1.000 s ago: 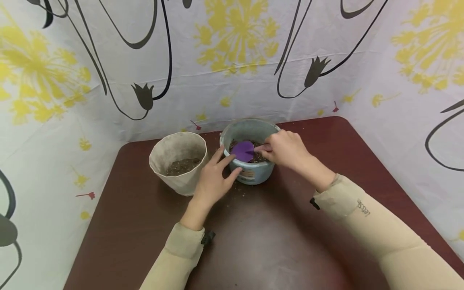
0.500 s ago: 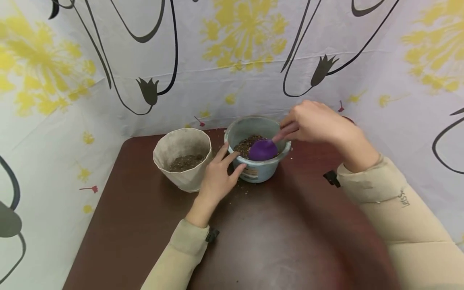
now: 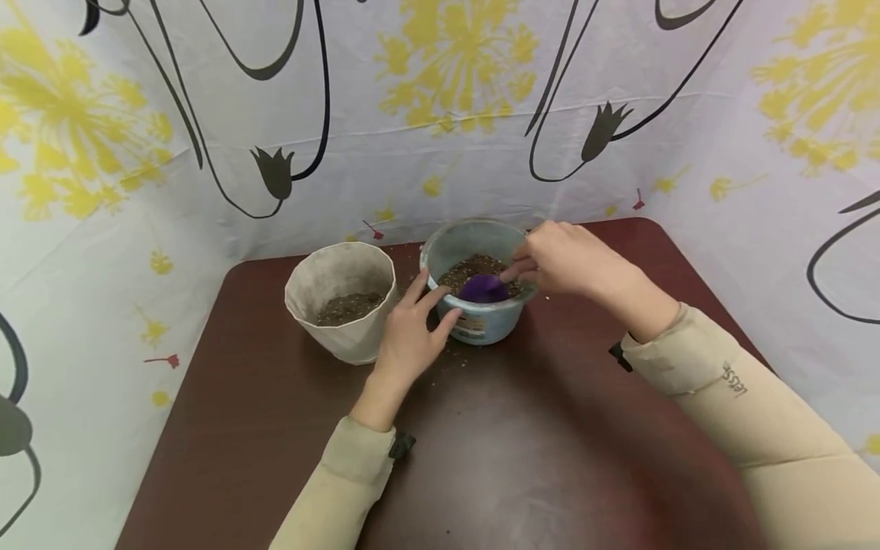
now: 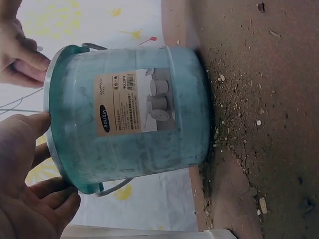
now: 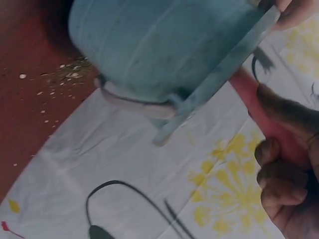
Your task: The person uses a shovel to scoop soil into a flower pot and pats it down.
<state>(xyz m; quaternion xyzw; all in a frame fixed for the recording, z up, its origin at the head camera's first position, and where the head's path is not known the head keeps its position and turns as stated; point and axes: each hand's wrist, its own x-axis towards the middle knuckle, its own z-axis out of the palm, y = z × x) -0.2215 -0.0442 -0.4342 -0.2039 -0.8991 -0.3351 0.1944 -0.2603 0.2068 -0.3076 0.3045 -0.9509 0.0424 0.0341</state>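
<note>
My left hand [image 3: 409, 336] holds the near-left rim of a small blue-green bucket [image 3: 505, 319], fingers over the edge and thumb at the outside. Loose brown soil [image 3: 476, 265] covers the bucket's bottom. In my right hand [image 3: 574, 260], above the bucket's right rim, is the handle of a purple trowel [image 3: 483, 289]. Its blade dips into the bucket at the near side, and its tip is hidden. The pinkish trowel handle [image 5: 281, 137] lies under curled fingers in the right wrist view. A label [image 4: 132, 107] is on the bucket's side.
A white faceted pot [image 3: 351, 344] with soil low inside stands left of the bucket, close to my left hand. Spilled soil crumbs [image 4: 234, 109] lie on the dark red table [image 3: 522, 428]. A flower-printed cloth [image 3: 385, 168] hangs behind and at both sides.
The trowel swung right and tilted steeper in the bucket, then came back a little left and lower as my right hand dropped. My left hand stayed at the rim.
</note>
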